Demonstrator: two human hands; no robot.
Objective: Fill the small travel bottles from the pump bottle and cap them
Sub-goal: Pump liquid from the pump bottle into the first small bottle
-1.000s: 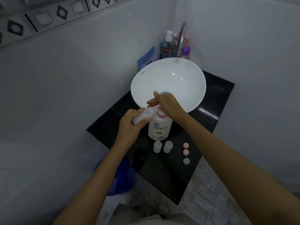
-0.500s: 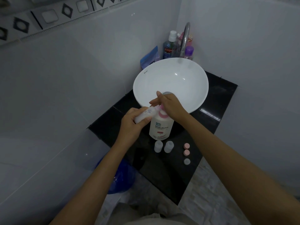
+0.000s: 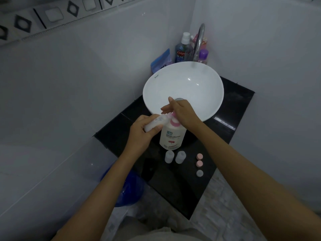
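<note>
— What's the room like?
— A white-tiled corner with a black counter (image 3: pixel 232 108) carrying a round white basin (image 3: pixel 199 80); a tap (image 3: pixel 199 40) and a few toiletry bottles (image 3: pixel 182 49) stand behind it.
— And the pump bottle?
— The pump bottle (image 3: pixel 171 136), cream with a pink collar, stands upright just before the basin. The right hand (image 3: pixel 182 112) rests on its pump head, fingers straight. The left hand (image 3: pixel 142 133) grips a pale travel bottle (image 3: pixel 155 122) tilted toward the spout.
— Anything else?
— Two open small bottles (image 3: pixel 175 156) and three caps (image 3: pixel 199 162) sit nearer on the counter.
</note>
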